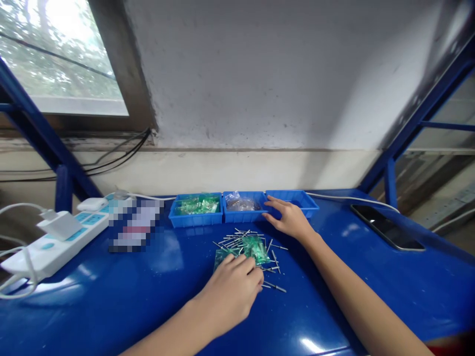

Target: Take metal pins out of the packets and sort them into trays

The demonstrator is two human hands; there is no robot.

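Note:
My left hand [237,282] rests low over the pile in the middle of the table, its fingers curled down onto a green plastic bag [221,256]; the fingertips are hidden. A second green plastic bag [256,249] lies just beyond the knuckles. Around and beneath the bags are scattered thin metal pins that look like blind rivets [274,287]. My right hand [287,217] is farther back, thumb and fingers apart, at the adjoining edges of the middle blue bin [243,216] and right blue bin [310,206]. Clear bags of small brownish parts [241,203] lie in the middle bin.
At the left end of the row, a blue bin [196,220] holds green bags. A white power strip [55,249] with plugs and a blurred-out flat item [135,225] lie on the left. A phone [386,227] lies on the right. Behind the blue table [148,306] is a wall.

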